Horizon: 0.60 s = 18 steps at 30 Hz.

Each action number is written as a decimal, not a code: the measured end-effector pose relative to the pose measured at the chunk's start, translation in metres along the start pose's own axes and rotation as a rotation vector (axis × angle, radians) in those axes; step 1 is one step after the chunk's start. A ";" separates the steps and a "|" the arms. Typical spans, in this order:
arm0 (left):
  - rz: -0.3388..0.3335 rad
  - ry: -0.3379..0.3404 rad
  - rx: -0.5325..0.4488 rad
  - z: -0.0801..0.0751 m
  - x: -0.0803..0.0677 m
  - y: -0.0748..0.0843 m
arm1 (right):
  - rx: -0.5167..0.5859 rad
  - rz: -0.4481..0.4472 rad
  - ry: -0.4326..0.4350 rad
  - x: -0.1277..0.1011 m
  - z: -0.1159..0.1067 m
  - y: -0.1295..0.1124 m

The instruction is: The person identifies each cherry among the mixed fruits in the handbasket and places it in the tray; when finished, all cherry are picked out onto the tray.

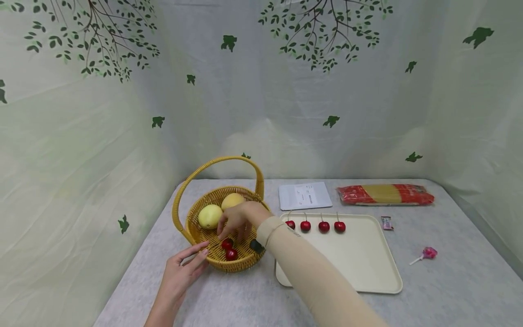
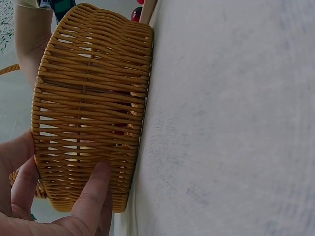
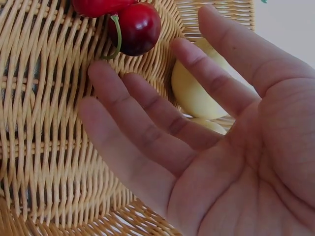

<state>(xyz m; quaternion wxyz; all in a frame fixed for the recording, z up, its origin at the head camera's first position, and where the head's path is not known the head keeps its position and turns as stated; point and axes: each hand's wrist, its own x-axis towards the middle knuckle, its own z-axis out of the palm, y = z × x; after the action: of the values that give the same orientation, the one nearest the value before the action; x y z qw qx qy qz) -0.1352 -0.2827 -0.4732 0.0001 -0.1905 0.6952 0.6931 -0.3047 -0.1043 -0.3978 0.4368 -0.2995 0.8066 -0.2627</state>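
Red cherries (image 3: 140, 32), glossy, round, in golden woven basket (image 2: 93, 73)

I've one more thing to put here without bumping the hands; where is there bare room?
Free: the middle of the tray, in front of the row of cherries and right of the sleeve; and the table at front right, below the lollipop. Crowded: the basket, with yellow fruits, two cherries and the right hand inside, the left hand touching its side.

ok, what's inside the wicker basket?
Visible: two red cherries, two pale yellow fruits and the right hand. That hand covers part of the wicker basket, so I can't rule out more beneath.
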 end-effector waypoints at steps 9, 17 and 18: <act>0.008 0.007 0.013 0.000 0.000 -0.001 | 0.056 0.016 -0.043 0.001 0.000 -0.001; 0.007 0.007 0.002 0.001 -0.002 0.001 | 0.010 0.014 -0.048 0.000 0.003 -0.005; 0.007 0.008 0.001 0.001 -0.002 0.001 | 0.009 0.016 -0.047 0.000 0.003 -0.006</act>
<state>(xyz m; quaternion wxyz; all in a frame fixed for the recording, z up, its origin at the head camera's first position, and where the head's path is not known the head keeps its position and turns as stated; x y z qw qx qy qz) -0.1339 -0.2815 -0.4720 -0.0050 -0.1908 0.6962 0.6920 -0.3006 -0.1085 -0.3950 0.4589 -0.2971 0.7972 -0.2560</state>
